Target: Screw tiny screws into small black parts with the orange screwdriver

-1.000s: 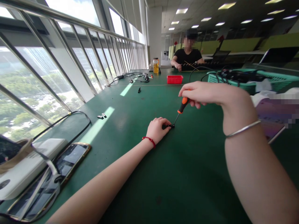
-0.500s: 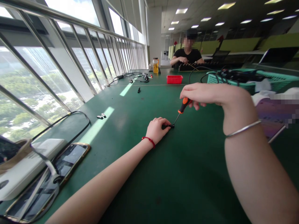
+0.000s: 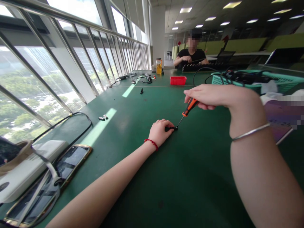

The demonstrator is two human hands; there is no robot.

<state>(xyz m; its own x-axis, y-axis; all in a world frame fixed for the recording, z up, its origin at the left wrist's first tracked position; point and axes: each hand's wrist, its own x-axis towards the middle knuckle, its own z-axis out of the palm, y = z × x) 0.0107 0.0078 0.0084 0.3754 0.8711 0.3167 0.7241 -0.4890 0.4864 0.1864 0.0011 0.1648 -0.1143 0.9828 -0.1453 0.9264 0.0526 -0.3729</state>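
My left hand point(image 3: 160, 131), with a red string at the wrist, rests on the green table point(image 3: 147, 177) and pinches a small black part point(image 3: 171, 128) against it. My right hand point(image 3: 210, 96), a silver bangle on its wrist, is closed round the orange-and-black handle of a small screwdriver point(image 3: 187, 110). The screwdriver slants down to the left and its thin tip meets the black part just right of my left fingers.
A phone point(image 3: 71, 163) and a white device lie at the near left by a black cable. Small metal clips point(image 3: 103, 118) lie left of centre. A red tray point(image 3: 178, 80), a jar point(image 3: 158, 66), a teal basket point(image 3: 251, 80) and a seated person point(image 3: 192, 52) are farther back.
My right hand has shifted slightly right and the screwdriver handle has tilted a little lower. My left hand and the black part stay where they were.
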